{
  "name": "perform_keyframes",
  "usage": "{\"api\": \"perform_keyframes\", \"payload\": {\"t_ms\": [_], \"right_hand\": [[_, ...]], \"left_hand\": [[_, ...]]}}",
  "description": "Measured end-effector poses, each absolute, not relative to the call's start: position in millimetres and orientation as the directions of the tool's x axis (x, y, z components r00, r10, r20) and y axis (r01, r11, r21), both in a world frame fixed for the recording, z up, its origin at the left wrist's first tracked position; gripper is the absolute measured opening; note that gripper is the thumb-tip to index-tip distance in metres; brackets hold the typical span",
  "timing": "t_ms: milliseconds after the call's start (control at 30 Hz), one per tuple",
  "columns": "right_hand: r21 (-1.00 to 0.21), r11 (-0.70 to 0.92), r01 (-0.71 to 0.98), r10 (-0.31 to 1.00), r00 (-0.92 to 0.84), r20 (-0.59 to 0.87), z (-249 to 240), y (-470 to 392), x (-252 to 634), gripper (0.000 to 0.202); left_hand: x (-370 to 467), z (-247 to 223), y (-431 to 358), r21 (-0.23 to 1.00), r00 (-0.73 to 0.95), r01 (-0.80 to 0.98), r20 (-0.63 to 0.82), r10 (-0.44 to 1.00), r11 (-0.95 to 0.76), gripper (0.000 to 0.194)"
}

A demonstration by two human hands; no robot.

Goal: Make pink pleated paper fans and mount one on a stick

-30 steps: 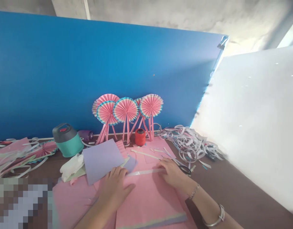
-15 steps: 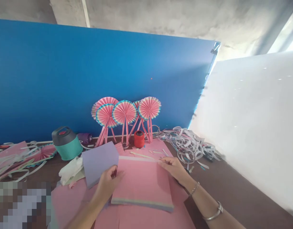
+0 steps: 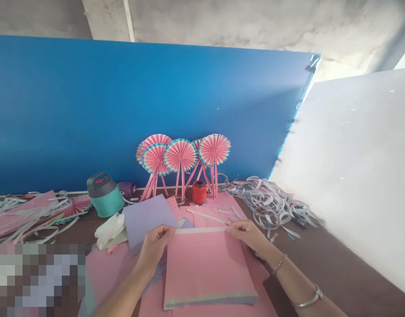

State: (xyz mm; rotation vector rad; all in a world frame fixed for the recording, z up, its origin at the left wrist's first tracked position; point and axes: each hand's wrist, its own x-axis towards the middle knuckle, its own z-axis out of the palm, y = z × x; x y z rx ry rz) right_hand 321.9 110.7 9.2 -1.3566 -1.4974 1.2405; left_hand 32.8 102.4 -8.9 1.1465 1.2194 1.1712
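Observation:
A stack of pink paper (image 3: 209, 264), with pale green and purple strips along its near edge and a white strip along the far edge, lies over larger pink sheets. My left hand (image 3: 156, 242) pinches the stack's far left corner. At the far right corner, my right hand (image 3: 247, 233) grips it between thumb and fingers. A purple sheet (image 3: 146, 218) rests just beyond my left hand. Thin cut strips (image 3: 207, 215) are scattered past the stack.
Pink pleated paper fans (image 3: 180, 156) stand on sticks against the blue panel (image 3: 189, 88). A red thread spool (image 3: 199, 192), teal container (image 3: 106, 200) and purple spool (image 3: 126, 189) stand nearby. Curled paper strips (image 3: 268, 202) pile up right; more strips and pink paper (image 3: 34, 211) lie left.
My left hand has moved up from the stack's left side to its far left corner. The stack has come nearer, and the view has shifted slightly left.

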Motion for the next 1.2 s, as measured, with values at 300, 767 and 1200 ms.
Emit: {"api": "perform_keyframes", "payload": {"t_ms": [300, 767, 1200], "right_hand": [[-0.991, -0.137, 0.002, 0.981, -0.141, -0.135, 2.7, 112.1, 332.7, 0.035], [-0.997, -0.072, 0.036, 0.959, 0.279, -0.059, 1.5, 121.9, 338.7, 0.041], [-0.363, 0.64, 0.677, 0.761, -0.495, 0.419, 38.9, 87.9, 248.4, 0.02]], "left_hand": [[31.2, 0.0, 100.4, 0.977, 0.149, -0.08, -0.186, 0.971, 0.199, 0.049], [36.5, 1.3, 96.8, 0.946, 0.102, -0.161, -0.267, 0.958, 0.281, 0.032], [47.1, -3.9, 93.3, 0.957, 0.16, -0.036, -0.279, 0.947, 0.288, 0.031]]}}
